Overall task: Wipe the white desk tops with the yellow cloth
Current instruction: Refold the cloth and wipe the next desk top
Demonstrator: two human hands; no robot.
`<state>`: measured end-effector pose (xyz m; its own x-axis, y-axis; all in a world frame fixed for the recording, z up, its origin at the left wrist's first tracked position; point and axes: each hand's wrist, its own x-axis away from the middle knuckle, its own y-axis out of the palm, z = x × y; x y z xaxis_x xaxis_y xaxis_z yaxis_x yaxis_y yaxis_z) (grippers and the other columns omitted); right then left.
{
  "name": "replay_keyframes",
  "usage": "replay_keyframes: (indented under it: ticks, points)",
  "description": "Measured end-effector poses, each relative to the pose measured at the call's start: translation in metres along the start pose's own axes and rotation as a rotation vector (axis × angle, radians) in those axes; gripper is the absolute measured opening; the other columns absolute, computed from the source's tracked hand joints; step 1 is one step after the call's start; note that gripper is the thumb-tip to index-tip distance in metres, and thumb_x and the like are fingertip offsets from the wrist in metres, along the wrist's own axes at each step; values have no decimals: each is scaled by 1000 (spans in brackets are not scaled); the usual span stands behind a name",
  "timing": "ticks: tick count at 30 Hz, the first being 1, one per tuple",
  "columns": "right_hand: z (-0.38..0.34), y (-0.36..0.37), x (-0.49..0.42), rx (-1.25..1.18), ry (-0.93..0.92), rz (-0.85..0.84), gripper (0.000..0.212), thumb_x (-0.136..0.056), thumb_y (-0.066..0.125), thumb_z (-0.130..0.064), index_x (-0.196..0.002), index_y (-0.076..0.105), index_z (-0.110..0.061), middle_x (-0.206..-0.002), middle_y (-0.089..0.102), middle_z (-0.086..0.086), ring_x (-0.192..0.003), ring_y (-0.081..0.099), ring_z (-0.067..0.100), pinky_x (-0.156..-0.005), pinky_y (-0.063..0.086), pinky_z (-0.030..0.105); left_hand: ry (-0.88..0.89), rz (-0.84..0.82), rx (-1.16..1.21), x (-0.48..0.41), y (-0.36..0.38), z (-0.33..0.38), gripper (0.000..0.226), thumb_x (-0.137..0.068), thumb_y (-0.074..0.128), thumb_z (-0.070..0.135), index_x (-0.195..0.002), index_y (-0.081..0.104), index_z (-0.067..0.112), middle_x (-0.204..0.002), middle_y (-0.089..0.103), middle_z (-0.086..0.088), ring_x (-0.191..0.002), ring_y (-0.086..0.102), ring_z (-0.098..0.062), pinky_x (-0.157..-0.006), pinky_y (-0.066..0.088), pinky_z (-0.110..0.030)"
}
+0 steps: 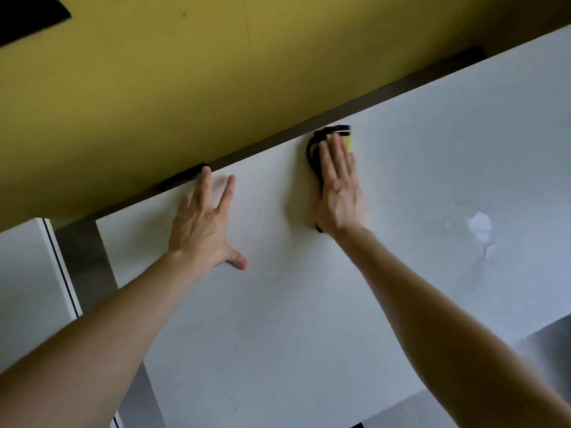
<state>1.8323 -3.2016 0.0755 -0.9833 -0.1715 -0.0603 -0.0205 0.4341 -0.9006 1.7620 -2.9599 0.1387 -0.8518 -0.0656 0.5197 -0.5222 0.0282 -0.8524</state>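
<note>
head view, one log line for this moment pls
step: wipe | right hand: flat on yellow cloth, near far edge of white desk top | left hand: spread flat on desk top

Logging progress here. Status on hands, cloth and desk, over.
Left hand flat on desk, fingers spread. Right hand pressing yellow cloth flat near far edge. Yellow panel close beyond cloth.

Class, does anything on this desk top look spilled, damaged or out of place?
Only a pale blotchy patch on the white desk top, right of the yellow cloth under the right hand: smear or glare, unclear.
</note>
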Motion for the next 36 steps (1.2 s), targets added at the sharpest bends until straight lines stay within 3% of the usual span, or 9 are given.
replay_keyframes:
  ticks: [4,6,9,13,19,22,27,30,36]
  points:
    - [-88,28,30,-1,-511,-395,85,-100,51,-51,-173,23,-17,-181,9,14,-168,2,31,-136,0,43,-192,-18,106,9,3,0,180,-32,93,87,-173,2,23,-180,-3,-20,-168,3,-41,-129,29,-61]
    - [-65,21,16,4,-564,-419,78,-99,37,-43,-172,25,-20,-181,11,10,-168,4,28,-137,3,44,-209,-54,86,7,2,1,180,-33,90,91,-173,1,21,-179,-2,-21,-168,2,-42,-129,29,-61]
    - [23,-10,-22,-32,-278,-208,72,-98,42,-14,-169,35,-20,-180,20,8,-168,11,27,-134,18,52,-213,-139,43,2,-1,5,181,-42,86,94,-171,-16,20,-179,-18,-21,-168,-11,-42,-133,23,-60]
    - [68,-34,-52,14,183,8,68,-102,41,-10,-169,34,-18,-180,19,9,-167,12,30,-133,24,49,-205,-154,57,-1,-2,5,180,-44,88,91,-170,-18,18,-178,-20,-22,-167,-13,-43,-132,23,-63]
    - [-105,51,-14,-89,-472,-298,62,-109,41,-24,-170,33,-18,-179,20,13,-167,13,32,-134,14,46,-219,-116,75,-2,1,5,182,-39,94,85,-171,-11,16,-180,-10,-19,-168,-6,-41,-133,23,-60]
    - [-87,50,-29,-55,-556,-310,64,-106,42,-23,-170,33,-20,-179,21,10,-167,13,29,-135,14,45,-227,-114,75,-3,1,4,182,-39,92,87,-171,-12,16,-180,-10,-18,-168,-6,-41,-132,23,-61]
    - [85,-24,-80,-25,11,-46,60,-108,46,-15,-167,39,-19,-178,25,11,-166,16,31,-133,21,52,-204,-178,46,-2,-1,5,180,-46,88,91,-170,-20,17,-178,-22,-21,-167,-15,-43,-133,20,-63]
    - [93,-35,-89,-12,242,78,59,-109,42,-15,-168,37,-16,-179,23,11,-167,15,32,-132,24,52,-206,-170,35,-5,0,1,181,-45,86,94,-169,-21,17,-178,-21,-22,-167,-14,-44,-132,21,-64]
    - [-87,38,-8,-94,-367,-263,68,-103,49,-15,-169,34,-13,-179,18,15,-168,10,32,-136,11,46,-200,-153,7,-5,0,5,182,-41,88,92,-171,-14,15,-178,-13,-26,-167,-7,-46,-131,25,-62]
